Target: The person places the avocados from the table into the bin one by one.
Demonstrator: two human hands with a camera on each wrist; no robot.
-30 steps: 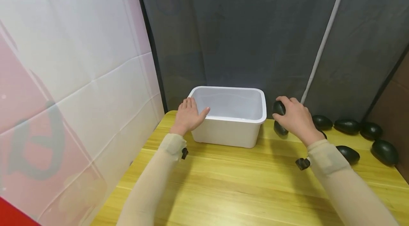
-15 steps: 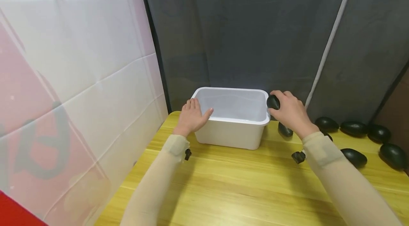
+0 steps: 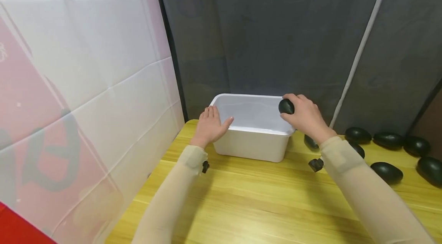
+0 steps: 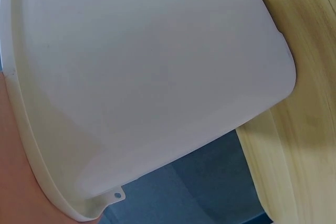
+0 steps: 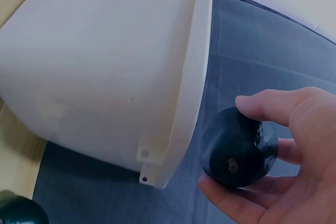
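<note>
Dark grey curtain (image 3: 276, 25) is hung behind a yellow wooden bench (image 3: 259, 205); a white and pink panel (image 3: 86, 63) is stood along the left side.

Item: white plastic tub (image 3: 253, 146), rectangular, set on the bench near its back left corner, open side up. Its outer wall and rim are shown in both wrist views (image 4: 157, 77) (image 5: 105, 66).

Item: left hand (image 3: 210, 126), laid against the tub's near left corner. Fingers (image 3: 211, 112) are held straight and close together along the rim, with the thumb spread over the front edge; nothing is gripped.

Item: right hand (image 3: 307, 117), held at the tub's far right corner, above the rim. Its fingers (image 5: 273, 106) and thumb are curled around a dark green avocado (image 3: 286, 106), which is seen in the right wrist view (image 5: 239, 148) just outside the tub's rim and clear of it, stem end turned toward the camera.

Item: further dark green avocados, lying on the bench to the right of the tub. One (image 3: 310, 142) is partly hidden behind the right forearm, one (image 3: 357, 134) and two more are ranged along the curtain, one (image 3: 386, 172) is nearer the front. All are well apart from the tub except the first, which is near its right wall.

Item: pale beige sleeves (image 3: 362, 190), worn on both arms.
</note>
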